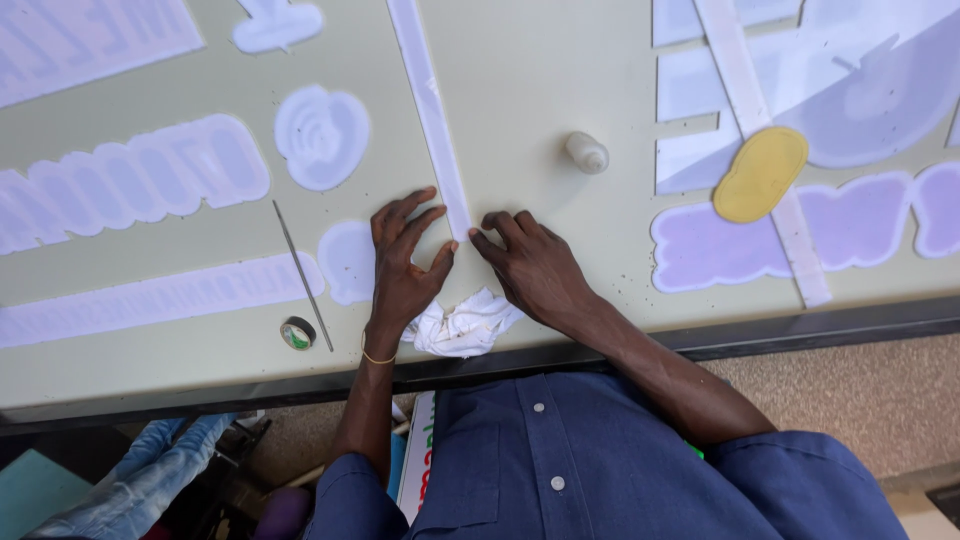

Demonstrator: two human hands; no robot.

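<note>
My left hand (405, 260) and my right hand (530, 265) lie flat on a pale green table (530, 90), fingertips meeting at the near end of a long white acrylic strip (430, 110). The strip runs away from me toward the far edge. Both hands press on or pinch the strip's end; the fingers are spread. A crumpled white cloth (462, 325) lies just below the hands near the table's front edge.
A small white bottle (587, 152) lies right of the strip. A tape roll (297, 333) and thin metal rod (303, 275) sit at left. White cut-out shapes (320, 135), lilac shapes (735, 245) and a yellow oval (760, 173) cover the table.
</note>
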